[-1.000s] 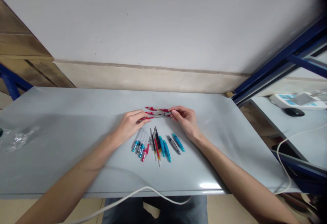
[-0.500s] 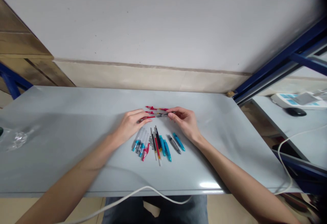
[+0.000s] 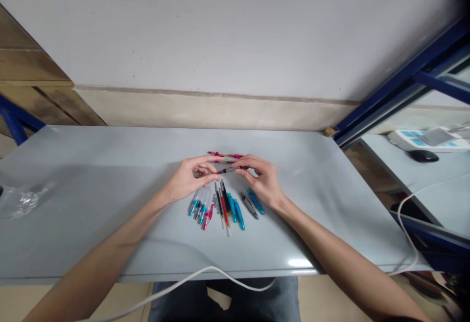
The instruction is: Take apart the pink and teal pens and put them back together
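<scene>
Both hands meet above the middle of a grey table [image 3: 91, 175]. My left hand [image 3: 189, 179] and my right hand [image 3: 261, 179] pinch the two ends of a red pen [image 3: 225, 170], held level just above the table. Behind it lies another red pen [image 3: 224, 155]. Just in front of the hands lies a bunch of pen parts [image 3: 222, 204]: clear barrels with blue ends, a red piece, thin refills, and blue and grey caps.
A crumpled clear plastic bag [image 3: 22, 199] lies at the table's left edge. A white cable [image 3: 205, 275] runs across the front edge. To the right are a blue metal frame [image 3: 396, 87], a second table with a black mouse [image 3: 423, 155] and a white power strip [image 3: 429, 139].
My hands have drawn closer together and lifted the red pen slightly toward me. The view has shifted a little.
</scene>
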`<state>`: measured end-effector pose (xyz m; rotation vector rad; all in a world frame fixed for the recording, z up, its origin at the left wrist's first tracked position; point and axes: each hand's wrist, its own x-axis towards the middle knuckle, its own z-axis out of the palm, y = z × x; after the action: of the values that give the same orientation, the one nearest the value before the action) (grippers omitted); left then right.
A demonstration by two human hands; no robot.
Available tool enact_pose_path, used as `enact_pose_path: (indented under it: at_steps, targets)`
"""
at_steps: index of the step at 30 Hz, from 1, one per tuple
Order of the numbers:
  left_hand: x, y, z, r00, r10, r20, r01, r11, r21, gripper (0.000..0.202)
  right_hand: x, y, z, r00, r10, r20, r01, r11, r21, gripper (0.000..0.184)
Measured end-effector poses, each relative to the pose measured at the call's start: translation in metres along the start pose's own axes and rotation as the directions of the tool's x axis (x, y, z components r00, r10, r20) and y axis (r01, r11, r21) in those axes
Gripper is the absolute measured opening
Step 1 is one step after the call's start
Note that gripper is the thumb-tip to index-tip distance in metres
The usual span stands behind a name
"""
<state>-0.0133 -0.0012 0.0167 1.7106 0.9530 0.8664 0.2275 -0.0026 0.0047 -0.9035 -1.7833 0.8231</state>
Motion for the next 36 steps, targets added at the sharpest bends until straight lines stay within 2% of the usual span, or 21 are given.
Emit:
enact_pose_path:
  at_steps: [5,9,11,15,17,21,23,28,30,32,34,36]
  targets:
    - [0.001,-0.004,0.002,0.994,0.052,-0.099,-0.036,0.987,0.156,0.032,-0.002,0.000,0.001,0.999,0.036,-0.008,-0.036,0.999,-0.027,0.009]
    - [0.001,-0.010,0.004,0.990,0.092,-0.111,-0.065,0.972,0.226,0.015,-0.003,-0.001,0.003,0.999,-0.030,0.022,0.031,0.998,-0.046,0.008]
    - [0.001,-0.012,0.007,0.986,0.128,-0.107,-0.096,0.961,0.260,0.012,-0.004,-0.002,0.004,0.999,-0.007,0.037,0.010,0.998,-0.064,0.010]
    - [0.000,-0.014,0.011,0.965,0.234,-0.119,-0.186,0.931,0.315,0.011,-0.006,-0.002,0.007,0.985,0.164,0.057,-0.151,0.971,-0.186,0.042]
    - [0.000,-0.016,0.012,0.958,0.266,-0.112,-0.216,0.918,0.332,0.011,-0.006,-0.002,0.008,0.978,0.196,0.064,-0.177,0.958,-0.225,0.051]
    - [0.001,-0.022,0.011,0.944,0.312,-0.108,-0.249,0.887,0.390,0.010,-0.003,-0.002,0.006,0.991,0.066,0.120,-0.051,0.991,-0.126,0.024]
    - [0.001,-0.024,0.012,0.921,0.375,-0.106,-0.299,0.854,0.425,0.010,-0.002,-0.003,0.006,0.988,0.061,0.142,-0.045,0.993,-0.109,0.018]
    - [0.000,-0.019,0.015,0.833,0.553,-0.016,-0.447,0.689,0.571,0.017,-0.002,-0.007,0.008,0.977,0.172,0.123,-0.151,0.975,-0.166,0.039]
    - [0.001,-0.016,0.012,0.832,0.554,0.031,-0.452,0.645,0.617,0.027,-0.002,-0.007,0.009,0.982,0.173,0.077,-0.163,0.979,-0.122,0.031]
    - [0.002,-0.016,0.007,0.854,0.518,0.044,-0.417,0.632,0.653,0.037,-0.001,-0.004,0.008,0.982,0.187,0.019,-0.185,0.981,-0.063,0.023]
    - [0.003,-0.017,0.003,0.874,0.486,0.024,-0.369,0.629,0.684,0.027,0.000,-0.001,0.007,0.976,0.211,-0.052,-0.212,0.977,-0.018,0.019]
    - [0.004,-0.019,0.000,0.874,0.486,-0.003,-0.346,0.625,0.700,0.015,0.001,0.001,0.006,0.965,0.241,-0.103,-0.242,0.970,0.007,0.018]
